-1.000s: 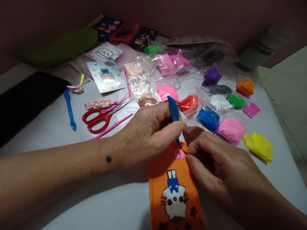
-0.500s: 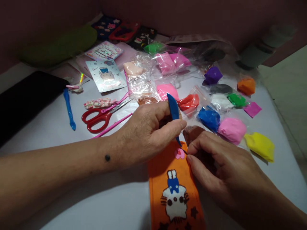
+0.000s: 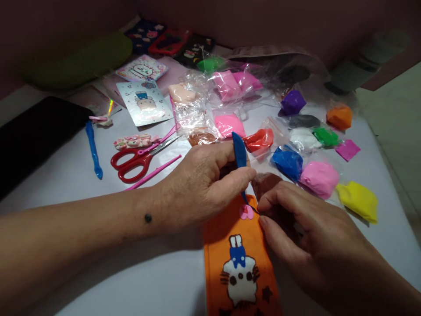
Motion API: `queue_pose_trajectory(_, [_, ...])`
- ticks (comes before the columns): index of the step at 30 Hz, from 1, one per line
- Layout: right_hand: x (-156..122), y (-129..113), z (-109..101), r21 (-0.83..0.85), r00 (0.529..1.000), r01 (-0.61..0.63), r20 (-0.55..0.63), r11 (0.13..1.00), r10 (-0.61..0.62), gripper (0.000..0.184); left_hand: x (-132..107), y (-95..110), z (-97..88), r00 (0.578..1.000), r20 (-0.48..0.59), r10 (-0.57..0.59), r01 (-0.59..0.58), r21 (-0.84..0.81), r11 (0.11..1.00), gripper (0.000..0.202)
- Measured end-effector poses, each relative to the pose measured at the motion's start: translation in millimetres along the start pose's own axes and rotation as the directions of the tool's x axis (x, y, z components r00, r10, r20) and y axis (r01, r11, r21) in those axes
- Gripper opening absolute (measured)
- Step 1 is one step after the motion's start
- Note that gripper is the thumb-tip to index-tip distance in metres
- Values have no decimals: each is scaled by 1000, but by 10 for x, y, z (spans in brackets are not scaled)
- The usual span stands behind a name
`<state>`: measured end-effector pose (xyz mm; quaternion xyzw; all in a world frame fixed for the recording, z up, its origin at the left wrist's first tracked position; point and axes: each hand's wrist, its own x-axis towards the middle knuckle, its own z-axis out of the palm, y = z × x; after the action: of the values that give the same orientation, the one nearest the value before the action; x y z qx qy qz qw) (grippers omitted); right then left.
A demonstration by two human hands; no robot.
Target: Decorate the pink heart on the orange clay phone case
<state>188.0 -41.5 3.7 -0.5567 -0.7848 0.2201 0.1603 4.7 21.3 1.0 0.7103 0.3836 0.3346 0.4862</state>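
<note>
My left hand [image 3: 204, 186] is closed around a blue plastic clay knife [image 3: 240, 153], its tip down at the top edge of an orange clay-covered panel [image 3: 219, 224]. On the panel are a pink heart-like piece [image 3: 246, 212] with a red centre and an upside-down white cat figure [image 3: 241, 276] in blue clothes, with dark stars below. My right hand [image 3: 305, 232] pinches a thin dark strand [image 3: 253, 210] beside the pink piece, where the knife tip also reaches. A small dark ball [image 3: 148, 218] sticks to my left wrist.
Red-handled scissors [image 3: 131, 164], pink sticks [image 3: 154, 171] and a blue tool [image 3: 94, 151] lie at left, near a black object [image 3: 39, 140]. Bagged clay, including yellow [image 3: 358, 202] and red [image 3: 259, 139], covers the right and back. A cat card [image 3: 144, 103] lies behind the scissors.
The blue knife has tipped slightly and its point has moved down to the dark strand. My right fingertips have shifted slightly right and down, and more of the strand shows.
</note>
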Motion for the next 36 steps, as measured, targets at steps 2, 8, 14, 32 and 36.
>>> queue_pose_trajectory(2, [-1,10,2,12,1000,13,-10,1000,-12,8,-2,-7,1,1000,4,-16,16,-19,1000,13])
queue_pose_trajectory(8, [-28,50,-8,-23,999,48,-24,999,-49,6,10,-16,17,1000,6,-6,6,-5,1000,14])
queue_pose_trajectory(14, [-79,55,18,-89,996,61,-63,994,-66,4,10,4,10,1000,11,-9,9,6,1000,15])
queue_pose_trajectory(32, [-46,26,90,-308,956,200,-147,930,-254,22,9,-25,13,998,7,56,-56,37,998,13])
queue_pose_trajectory(36, [-19,-6,76,-404,934,276,-103,872,-343,19,2,-21,10,998,11,55,-55,44,998,14])
